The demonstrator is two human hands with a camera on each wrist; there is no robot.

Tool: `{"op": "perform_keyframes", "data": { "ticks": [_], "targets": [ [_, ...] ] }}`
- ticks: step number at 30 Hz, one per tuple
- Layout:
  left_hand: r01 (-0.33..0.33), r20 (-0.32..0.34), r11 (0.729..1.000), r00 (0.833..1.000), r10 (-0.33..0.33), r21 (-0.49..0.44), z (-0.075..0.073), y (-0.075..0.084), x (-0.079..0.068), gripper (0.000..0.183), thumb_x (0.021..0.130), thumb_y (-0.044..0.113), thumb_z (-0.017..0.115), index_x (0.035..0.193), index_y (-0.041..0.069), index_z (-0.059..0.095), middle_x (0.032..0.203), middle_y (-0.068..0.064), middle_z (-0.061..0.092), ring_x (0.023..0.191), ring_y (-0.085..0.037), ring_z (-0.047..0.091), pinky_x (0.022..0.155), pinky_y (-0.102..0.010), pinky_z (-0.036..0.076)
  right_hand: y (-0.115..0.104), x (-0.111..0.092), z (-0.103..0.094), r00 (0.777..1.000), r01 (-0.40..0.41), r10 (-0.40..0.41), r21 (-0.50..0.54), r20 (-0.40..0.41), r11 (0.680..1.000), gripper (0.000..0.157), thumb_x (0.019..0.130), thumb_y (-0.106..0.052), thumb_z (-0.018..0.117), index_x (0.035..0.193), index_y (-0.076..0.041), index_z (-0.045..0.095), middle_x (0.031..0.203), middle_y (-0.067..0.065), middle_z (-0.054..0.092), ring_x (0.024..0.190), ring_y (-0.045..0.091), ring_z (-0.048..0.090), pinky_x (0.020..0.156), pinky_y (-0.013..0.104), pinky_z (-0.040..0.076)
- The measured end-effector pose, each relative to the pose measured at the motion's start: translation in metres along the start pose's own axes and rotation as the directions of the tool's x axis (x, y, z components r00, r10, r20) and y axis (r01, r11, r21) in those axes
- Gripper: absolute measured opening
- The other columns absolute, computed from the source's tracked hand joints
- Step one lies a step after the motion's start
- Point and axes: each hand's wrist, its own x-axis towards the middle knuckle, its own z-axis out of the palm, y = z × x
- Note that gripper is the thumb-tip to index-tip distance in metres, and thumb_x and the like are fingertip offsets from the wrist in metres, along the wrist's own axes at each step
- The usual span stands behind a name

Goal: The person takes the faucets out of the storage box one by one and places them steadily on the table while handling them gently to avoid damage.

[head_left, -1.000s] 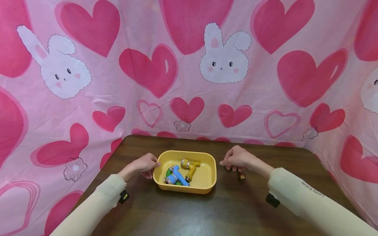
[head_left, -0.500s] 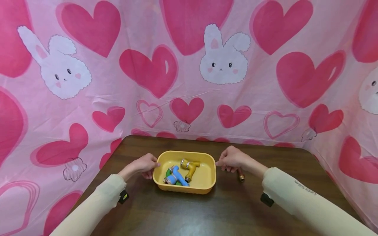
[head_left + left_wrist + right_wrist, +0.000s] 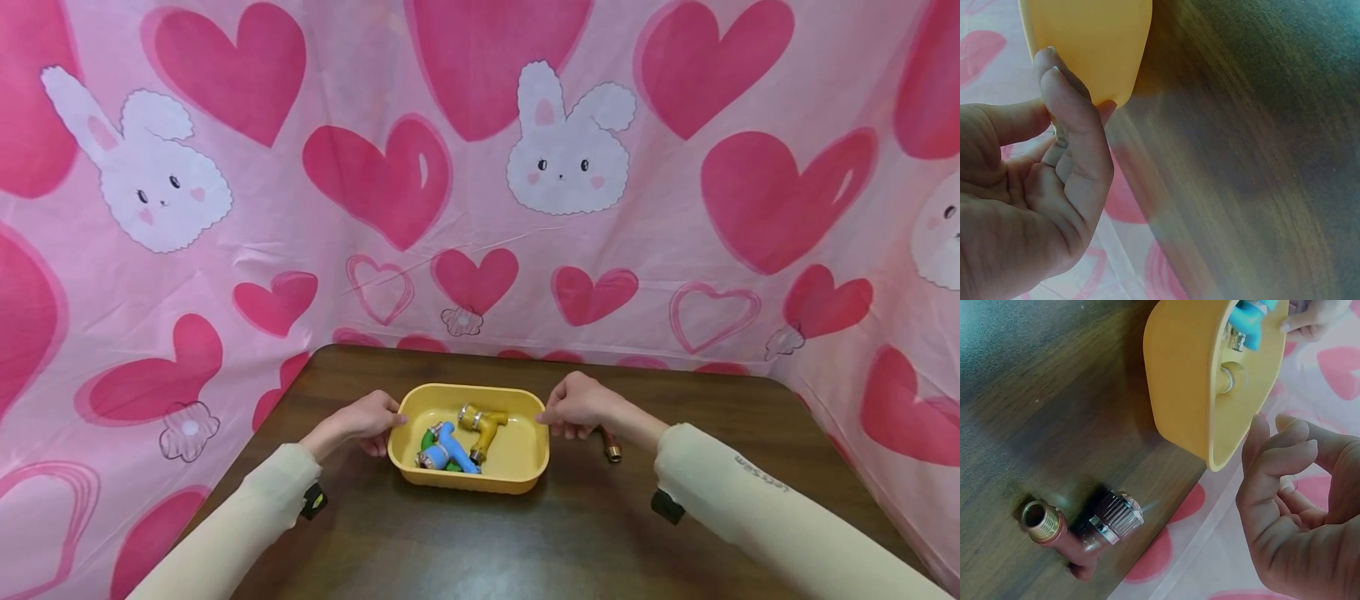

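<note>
A yellow plastic basin (image 3: 468, 482) stands on the table. Inside it lie a blue tap (image 3: 450, 439), a green tap (image 3: 428, 438) partly hidden under it, and a yellow tap (image 3: 491, 428). My left hand (image 3: 369, 421) pinches the basin's left rim, thumb on top, as the left wrist view also shows. At the right rim is my right hand (image 3: 583, 402), its thumb overlapping the edge in the head view. The right wrist view shows its fingers loosely bent, with a gap between thumb and fingertips. Just right of that hand lies a reddish-brown tap (image 3: 1079, 544), partly hidden in the head view.
The dark wooden table (image 3: 480, 550) reaches back to a pink cloth (image 3: 480, 225) printed with hearts and rabbits, which surrounds its back and sides. Both forearms wear pale sleeves (image 3: 247, 508) with a small dark device under each wrist.
My right hand has moved left, from beside the reddish-brown tap to the basin's right rim. The left hand, the basin and the taps have stayed in place.
</note>
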Motion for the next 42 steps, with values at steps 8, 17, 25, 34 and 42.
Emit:
{"op": "perform_keyframes", "data": {
  "ticks": [8,17,25,34,42],
  "targets": [
    [-0.009,0.0,1.0,1.0,0.009,-0.004,0.0,0.0,-0.001,0.02,0.108,0.009,0.058,0.108,-0.005,0.072,0.06,-0.01,0.06,0.045,-0.014,0.058,0.045,-0.027,0.054,-0.003,0.0,0.004,1.0,0.005,-0.005,0.01,0.01,1.0,0.021,0.094,-0.018,0.081,0.079,-0.004,0.074,0.067,0.01,0.07,0.05,0.01,0.056,0.047,0.023,0.049],
    [-0.014,-0.003,1.0,1.0,0.014,-0.004,0.0,0.001,-0.002,0.02,0.107,0.009,0.059,0.11,-0.006,0.072,0.06,-0.01,0.061,0.045,-0.014,0.058,0.045,-0.028,0.055,-0.008,0.003,0.008,1.0,0.007,-0.008,0.036,0.029,0.999,0.024,0.094,-0.017,0.08,0.078,-0.001,0.071,0.064,0.008,0.068,0.049,0.011,0.057,0.048,0.024,0.052],
    [-0.015,-0.008,1.0,1.0,0.015,-0.003,0.001,0.0,-0.002,0.02,0.108,0.008,0.057,0.11,-0.006,0.071,0.059,-0.01,0.06,0.045,-0.014,0.058,0.045,-0.027,0.054,-0.011,0.007,0.013,0.999,0.0,-0.001,0.021,0.033,1.0,0.024,0.094,-0.017,0.081,0.081,0.001,0.072,0.065,0.008,0.069,0.049,0.012,0.058,0.048,0.026,0.054],
    [-0.018,-0.009,1.0,1.0,0.018,-0.001,0.0,0.0,-0.001,0.02,0.107,0.009,0.058,0.108,-0.005,0.072,0.059,-0.01,0.061,0.044,-0.014,0.058,0.045,-0.028,0.055,-0.02,0.009,0.019,0.999,-0.017,0.017,0.01,0.033,1.0,0.022,0.095,-0.018,0.08,0.08,-0.003,0.072,0.073,0.015,0.072,0.05,0.012,0.06,0.053,0.031,0.06],
    [-0.008,-0.004,1.0,1.0,0.008,-0.002,0.001,0.002,-0.003,0.02,0.107,0.009,0.058,0.11,-0.006,0.071,0.06,-0.01,0.06,0.044,-0.013,0.058,0.046,-0.028,0.055,-0.02,0.014,0.026,0.998,-0.037,0.035,0.037,0.045,0.999,0.021,0.095,-0.016,0.08,0.081,-0.002,0.072,0.076,0.018,0.073,0.049,0.012,0.06,0.054,0.032,0.061]
  ]
}}
